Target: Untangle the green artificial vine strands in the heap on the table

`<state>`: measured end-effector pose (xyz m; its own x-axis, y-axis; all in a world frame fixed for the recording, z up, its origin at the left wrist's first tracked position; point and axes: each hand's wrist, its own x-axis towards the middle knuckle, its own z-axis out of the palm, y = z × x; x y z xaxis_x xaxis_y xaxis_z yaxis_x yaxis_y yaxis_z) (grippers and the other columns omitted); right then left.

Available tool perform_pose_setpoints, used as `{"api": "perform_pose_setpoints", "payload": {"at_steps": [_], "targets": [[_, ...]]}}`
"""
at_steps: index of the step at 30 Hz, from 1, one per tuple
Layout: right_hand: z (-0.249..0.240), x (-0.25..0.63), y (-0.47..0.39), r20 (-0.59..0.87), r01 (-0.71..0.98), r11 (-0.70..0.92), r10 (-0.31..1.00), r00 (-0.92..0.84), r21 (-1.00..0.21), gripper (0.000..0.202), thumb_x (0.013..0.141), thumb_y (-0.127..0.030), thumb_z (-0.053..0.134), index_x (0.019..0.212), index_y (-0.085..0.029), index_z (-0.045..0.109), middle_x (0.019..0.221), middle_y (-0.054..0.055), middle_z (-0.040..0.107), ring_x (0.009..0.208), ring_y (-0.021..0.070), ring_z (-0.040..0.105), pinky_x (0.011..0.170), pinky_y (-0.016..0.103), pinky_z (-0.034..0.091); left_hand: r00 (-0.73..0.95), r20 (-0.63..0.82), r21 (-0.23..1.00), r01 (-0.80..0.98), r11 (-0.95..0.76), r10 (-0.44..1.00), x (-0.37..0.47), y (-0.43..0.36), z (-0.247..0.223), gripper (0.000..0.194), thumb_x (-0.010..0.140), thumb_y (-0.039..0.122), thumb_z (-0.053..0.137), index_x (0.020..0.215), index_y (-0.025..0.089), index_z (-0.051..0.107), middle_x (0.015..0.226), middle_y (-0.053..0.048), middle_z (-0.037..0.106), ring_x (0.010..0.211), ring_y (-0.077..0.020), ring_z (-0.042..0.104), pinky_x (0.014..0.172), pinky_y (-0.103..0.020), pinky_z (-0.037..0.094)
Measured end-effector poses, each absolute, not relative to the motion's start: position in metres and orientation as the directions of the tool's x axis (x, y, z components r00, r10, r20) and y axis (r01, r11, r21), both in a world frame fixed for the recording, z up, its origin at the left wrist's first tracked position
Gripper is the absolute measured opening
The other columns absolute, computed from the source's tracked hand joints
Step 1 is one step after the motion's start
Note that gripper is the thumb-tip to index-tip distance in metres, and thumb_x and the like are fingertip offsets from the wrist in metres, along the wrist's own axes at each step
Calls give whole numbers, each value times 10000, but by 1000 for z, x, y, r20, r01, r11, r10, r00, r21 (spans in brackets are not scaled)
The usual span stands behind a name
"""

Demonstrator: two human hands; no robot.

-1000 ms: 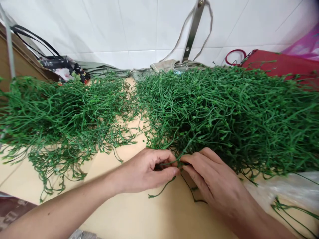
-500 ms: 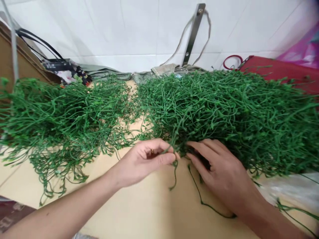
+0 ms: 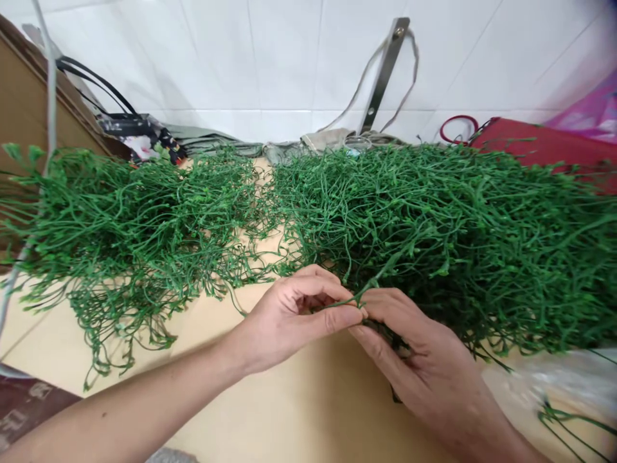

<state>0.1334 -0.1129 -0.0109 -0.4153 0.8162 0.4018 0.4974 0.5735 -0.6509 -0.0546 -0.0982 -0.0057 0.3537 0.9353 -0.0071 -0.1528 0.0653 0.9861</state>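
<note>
My left hand pinches a thin green plastic stem between thumb and forefinger. Against those fingertips, my right hand is closed, its thumb and forefinger meeting at the same stem's joint. Dark green stem pieces show partly under the right palm; most of them is hidden by the fingers. Behind the hands lies a large heap of green plastic stems with small knobby tips. A smaller heap of such stems spreads to the left, some hanging toward the front edge.
Loose stems lie at the right beside clear plastic film. A cardboard box and a white cable are at the left. Along the white wall stand a floral bag, a metal bracket and a red bag.
My hands have come together, the right fingers now meeting the left at the stem. The long strand under my right hand is mostly out of sight. The view has shifted slightly.
</note>
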Motion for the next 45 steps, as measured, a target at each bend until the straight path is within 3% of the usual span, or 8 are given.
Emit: {"api": "perform_pose_setpoints", "payload": {"at_steps": [7, 11, 17, 29, 33, 37, 42, 45], "targets": [[-8, 135, -116, 317, 481, 526, 834, -451, -701, 283, 983, -221, 447, 714, -236, 532, 602, -35, 531, 545, 110, 528, 512, 210, 459, 359, -121, 960, -194, 201, 925, -60, -96, -6, 189, 863, 337, 726, 827, 165, 657, 773, 13, 563, 739, -111, 496, 710, -240, 392], [-10, 136, -115, 287, 463, 495, 846, -448, -736, 296, 1007, -226, 412, 752, -238, 562, 639, -24, 596, 587, 117, 578, 552, 219, 482, 369, -131, 953, -209, 220, 920, -62, -94, -11, 201, 875, 345, 718, 830, 169, 631, 779, 18, 562, 754, -110, 500, 726, -238, 386], [-9, 135, -114, 349, 431, 485, 866, -360, -761, 186, 976, -233, 480, 992, -243, 665, 797, 13, 679, 687, 140, 647, 592, 225, 536, 396, -114, 967, -165, 193, 911, -60, -93, -11, 202, 857, 329, 729, 800, 160, 634, 748, 17, 560, 707, -108, 481, 677, -241, 370], [-13, 133, -113, 293, 406, 468, 858, -423, -785, 187, 941, -209, 524, 778, -234, 614, 620, -32, 563, 570, 114, 536, 501, 213, 447, 448, -89, 982, -107, 152, 890, -58, -95, -8, 118, 823, 226, 755, 822, 163, 656, 815, 10, 561, 709, -97, 493, 638, -229, 379], [-14, 130, -116, 223, 387, 385, 889, -401, -838, 224, 945, -238, 485, 725, -230, 527, 668, -11, 580, 614, 125, 547, 560, 234, 480, 487, -61, 983, -123, 137, 871, -58, -96, -7, 120, 822, 211, 770, 852, 160, 666, 903, -14, 616, 764, -105, 540, 677, -235, 403], [-16, 128, -117, 191, 331, 307, 921, -339, -892, 134, 875, -207, 498, 755, -232, 553, 707, -4, 590, 626, 130, 563, 552, 232, 486, 485, -84, 959, -197, 202, 870, -56, -99, -7, 73, 885, 205, 707, 884, 162, 648, 911, -20, 654, 805, -105, 579, 736, -229, 443], [-14, 127, -116, -27, 297, 79, 941, -337, -952, 48, 770, -243, 555, 723, -238, 549, 605, -32, 518, 534, 124, 494, 458, 221, 425, 527, -96, 955, -192, 228, 844, -54, -99, -7, 212, 796, 133, 786, 974, 178, 679, 890, 1, 672, 838, -109, 609, 774, -226, 472], [-13, 125, -117, -97, 260, -8, 938, -332, -966, 55, 749, -262, 578, 711, -242, 543, 576, -45, 498, 516, 118, 495, 444, 209, 421, 512, -104, 973, -125, 193, 853, -53, -99, -6, 141, 786, 130, 785, 910, 163, 726, 836, 0, 667, 781, -102, 588, 723, -215, 454]]}}
